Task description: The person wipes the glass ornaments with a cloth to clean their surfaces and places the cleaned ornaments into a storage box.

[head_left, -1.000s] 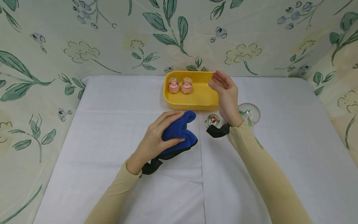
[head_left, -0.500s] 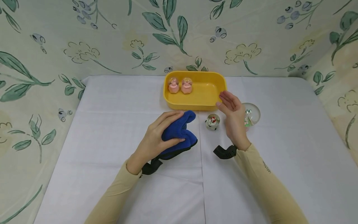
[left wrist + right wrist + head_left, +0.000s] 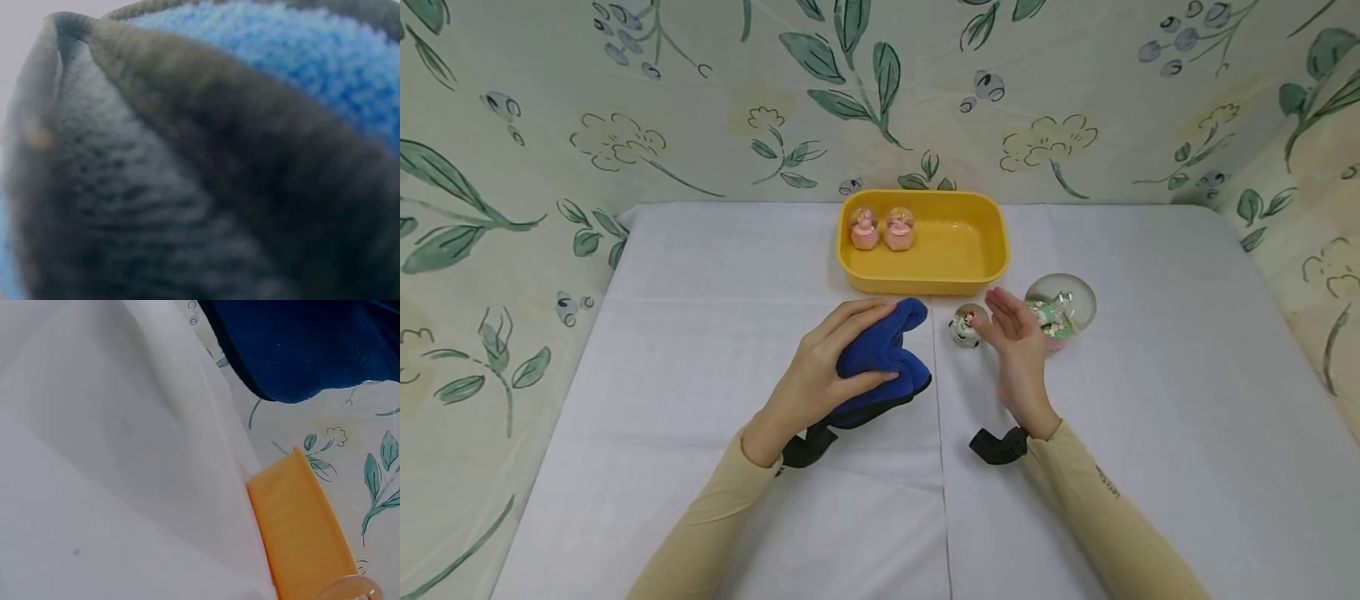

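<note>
My left hand [image 3: 816, 362] grips a folded blue cloth [image 3: 880, 354] with dark edging, fingers over its top and thumb along its near side. Its fuzzy blue face and dark border fill the left wrist view. My right hand [image 3: 1021, 358] holds nothing; its fingers are extended, palm turned left. The right thumb overlaps the edge of a small snow globe [image 3: 962, 332] with a white base and a red detail inside. Partly behind that hand lies a larger snow globe [image 3: 1081, 304], tipped over, with green decoration and a pink base.
A yellow tray [image 3: 966, 250] stands at the table's back edge, with two small pink-based globes [image 3: 899, 232] in its left end. Behind the white-covered table [image 3: 700, 333] hangs a floral curtain [image 3: 700, 100]. The tray's outer wall [image 3: 300, 531] also shows in the right wrist view.
My right hand has drawn back from the tray's right end toward me, down beside the small snow globe. The left hand has kept its hold on the cloth in the same place.
</note>
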`<state>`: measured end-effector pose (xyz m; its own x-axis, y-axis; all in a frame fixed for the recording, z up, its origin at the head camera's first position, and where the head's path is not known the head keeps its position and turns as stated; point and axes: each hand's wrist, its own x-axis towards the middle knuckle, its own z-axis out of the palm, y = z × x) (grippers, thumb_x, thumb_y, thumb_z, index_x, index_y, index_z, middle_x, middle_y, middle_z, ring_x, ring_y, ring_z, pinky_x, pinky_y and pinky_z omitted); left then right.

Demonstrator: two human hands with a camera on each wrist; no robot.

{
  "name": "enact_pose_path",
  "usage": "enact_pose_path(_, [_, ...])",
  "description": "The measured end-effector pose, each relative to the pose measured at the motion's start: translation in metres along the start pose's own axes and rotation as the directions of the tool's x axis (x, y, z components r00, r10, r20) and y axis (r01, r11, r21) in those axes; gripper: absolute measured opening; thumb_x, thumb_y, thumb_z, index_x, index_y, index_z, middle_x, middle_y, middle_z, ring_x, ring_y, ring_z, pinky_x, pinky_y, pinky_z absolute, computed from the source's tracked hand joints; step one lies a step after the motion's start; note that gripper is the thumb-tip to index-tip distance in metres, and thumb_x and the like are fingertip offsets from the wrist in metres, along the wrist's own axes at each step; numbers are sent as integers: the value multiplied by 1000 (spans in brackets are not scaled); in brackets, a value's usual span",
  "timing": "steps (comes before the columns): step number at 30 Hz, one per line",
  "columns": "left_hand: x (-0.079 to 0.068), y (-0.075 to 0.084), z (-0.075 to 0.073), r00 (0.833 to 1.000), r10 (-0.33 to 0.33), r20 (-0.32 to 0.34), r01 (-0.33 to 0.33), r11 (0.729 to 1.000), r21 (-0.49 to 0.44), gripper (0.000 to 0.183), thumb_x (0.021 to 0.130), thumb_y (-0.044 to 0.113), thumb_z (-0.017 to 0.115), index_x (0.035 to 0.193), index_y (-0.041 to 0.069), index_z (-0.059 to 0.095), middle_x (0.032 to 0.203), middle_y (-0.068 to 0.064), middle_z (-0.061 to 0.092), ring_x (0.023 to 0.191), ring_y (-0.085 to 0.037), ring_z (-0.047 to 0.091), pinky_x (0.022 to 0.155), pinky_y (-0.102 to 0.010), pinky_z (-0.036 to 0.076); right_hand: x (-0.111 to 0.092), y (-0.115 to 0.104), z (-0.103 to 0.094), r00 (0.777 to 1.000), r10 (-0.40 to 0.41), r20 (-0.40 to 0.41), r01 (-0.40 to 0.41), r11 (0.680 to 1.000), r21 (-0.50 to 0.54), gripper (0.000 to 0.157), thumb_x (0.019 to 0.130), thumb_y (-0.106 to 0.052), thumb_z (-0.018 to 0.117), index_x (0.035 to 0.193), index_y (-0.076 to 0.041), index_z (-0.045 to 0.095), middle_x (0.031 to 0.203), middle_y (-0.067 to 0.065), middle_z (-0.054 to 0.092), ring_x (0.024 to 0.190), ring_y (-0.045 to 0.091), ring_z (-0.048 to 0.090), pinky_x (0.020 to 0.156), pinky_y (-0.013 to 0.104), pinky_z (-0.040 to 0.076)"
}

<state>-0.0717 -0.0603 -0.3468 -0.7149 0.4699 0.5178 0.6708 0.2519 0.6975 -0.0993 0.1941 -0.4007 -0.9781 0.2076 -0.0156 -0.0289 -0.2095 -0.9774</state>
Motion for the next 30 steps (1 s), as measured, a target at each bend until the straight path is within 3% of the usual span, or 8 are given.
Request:
enact_pose_path(5, [1, 1, 0, 1000, -11, 6, 11, 1000, 3, 70, 75, 4, 81, 136, 0, 48, 137, -13, 47, 128, -24, 44, 107, -36, 34, -3, 11, -3, 999, 37, -8, -38, 999, -17, 57, 85, 13, 60, 138, 10, 38, 141, 26, 40, 131, 28, 39, 109, 27, 28])
enact_pose_path(16, [1, -1, 1, 1000, -5, -4, 5, 1000, 0, 70, 74, 4, 81, 136, 0, 48, 137, -14, 47, 127, -25, 45, 107, -37, 34, -6, 30, -5, 995, 94, -32, -97, 992, -84, 62, 83, 12, 64, 140, 5, 40, 139, 16, 44, 129, 21, 41, 106, 26, 32])
enact_pose_path(22, [2, -1, 2, 1000, -8, -3, 8, 1000, -5, 72, 74, 5, 82, 136, 1, 48, 137, -13, 47, 127, -24, 44, 107, -37, 33, -3, 33, -4, 998, 63, -17, -65, 975, -212, 59, 82, 14, 64, 136, 8, 43, 135, 18, 47, 125, 24, 45, 105, 29, 35])
enact_pose_path(30, [3, -1, 2, 1000, -2, -8, 1, 1000, -17, 71, 74, 4, 82, 136, 1, 48, 136, -14, 47, 127, -24, 44, 107, -37, 33, 3, 37, -7, 999, 43, 13, -35, 920, -390, 54, 79, 11, 68, 129, 11, 48, 131, 22, 49, 121, 30, 50, 101, 34, 40])
